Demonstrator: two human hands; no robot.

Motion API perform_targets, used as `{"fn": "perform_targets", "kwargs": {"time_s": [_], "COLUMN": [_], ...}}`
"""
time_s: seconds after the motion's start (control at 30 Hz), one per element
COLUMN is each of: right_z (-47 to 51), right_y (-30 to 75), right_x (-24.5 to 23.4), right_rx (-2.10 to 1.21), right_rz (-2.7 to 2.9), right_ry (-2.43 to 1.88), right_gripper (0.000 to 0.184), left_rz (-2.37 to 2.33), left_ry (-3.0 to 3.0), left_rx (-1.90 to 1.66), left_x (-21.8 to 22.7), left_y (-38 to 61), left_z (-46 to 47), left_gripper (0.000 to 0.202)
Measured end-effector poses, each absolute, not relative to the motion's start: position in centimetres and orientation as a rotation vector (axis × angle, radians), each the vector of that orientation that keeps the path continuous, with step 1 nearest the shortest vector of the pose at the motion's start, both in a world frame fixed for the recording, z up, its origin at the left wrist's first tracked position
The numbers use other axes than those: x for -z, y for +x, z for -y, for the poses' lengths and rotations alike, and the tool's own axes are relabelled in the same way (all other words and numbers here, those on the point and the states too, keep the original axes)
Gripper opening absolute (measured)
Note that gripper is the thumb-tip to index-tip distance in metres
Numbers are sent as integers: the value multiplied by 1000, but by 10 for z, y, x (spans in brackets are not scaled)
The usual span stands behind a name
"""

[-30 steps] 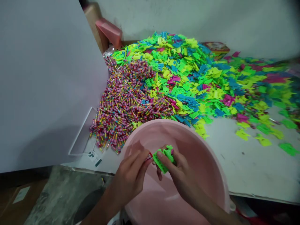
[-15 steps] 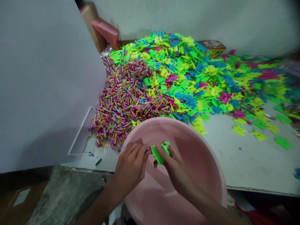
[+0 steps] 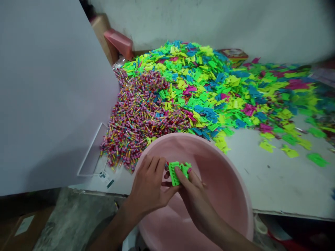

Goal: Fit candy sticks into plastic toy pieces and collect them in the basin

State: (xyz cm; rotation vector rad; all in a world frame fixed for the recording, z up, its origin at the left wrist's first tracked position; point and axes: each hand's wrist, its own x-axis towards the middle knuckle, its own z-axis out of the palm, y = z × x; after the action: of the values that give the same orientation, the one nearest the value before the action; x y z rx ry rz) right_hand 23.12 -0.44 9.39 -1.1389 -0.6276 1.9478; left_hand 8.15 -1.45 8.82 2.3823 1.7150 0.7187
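Note:
My right hand [image 3: 192, 188] pinches a bright green plastic piece [image 3: 174, 173] with a row of small holes along its left side, thumb on top. A pink bit shows by its fingertips. Close on the left, my left hand [image 3: 149, 179] has curled fingers around a small red-and-blue-tipped stick [image 3: 166, 163] at the green piece's edge; most of it is hidden. The left thumb reaches under the piece's lower edge, near the right hand. Both hands are over a large pink basin [image 3: 225, 209].
Behind the basin, a heap of small purple-and-yellow sticks [image 3: 138, 108] borders a big pile of green, yellow, blue and pink plastic pieces [image 3: 199, 76] on a white table [image 3: 282, 184]. A pale panel [image 3: 52, 87] stands left. A pink scoop-like object [image 3: 120, 42] leans at the back.
My left hand has turned, its thumb now stretched toward the green piece's underside. The green piece has tilted a little and shows more of its face.

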Motion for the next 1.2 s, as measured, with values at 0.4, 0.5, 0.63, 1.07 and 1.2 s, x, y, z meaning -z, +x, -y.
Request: {"fn": "perform_targets", "kwargs": {"time_s": [0.4,0.5,0.63,1.07,1.2], "right_z": [14,15,16,27,27], "right_y": [227,226,226,228,228], "right_x": [-91,-92,-93,-86,-89], "right_rx": [-1871,-1853,-1863,-1841,-1770], "right_rz": [455,409,373,266,295], "right_ry": [-1176,-1194,-1189,-1198,-1188], "right_gripper": [32,33,36,41,36], "left_rz": [-1668,-1671,-1630,-1495,-1587], "left_ry": [2304,2304,2291,2407,2409], "left_rx": [-686,-666,-655,-635,-681], "left_x": [-84,-82,-83,-80,-85], "left_y": [88,88,86,84,89], "left_z": [20,22,23,24,27], "left_gripper": [34,33,35,26,23]}}
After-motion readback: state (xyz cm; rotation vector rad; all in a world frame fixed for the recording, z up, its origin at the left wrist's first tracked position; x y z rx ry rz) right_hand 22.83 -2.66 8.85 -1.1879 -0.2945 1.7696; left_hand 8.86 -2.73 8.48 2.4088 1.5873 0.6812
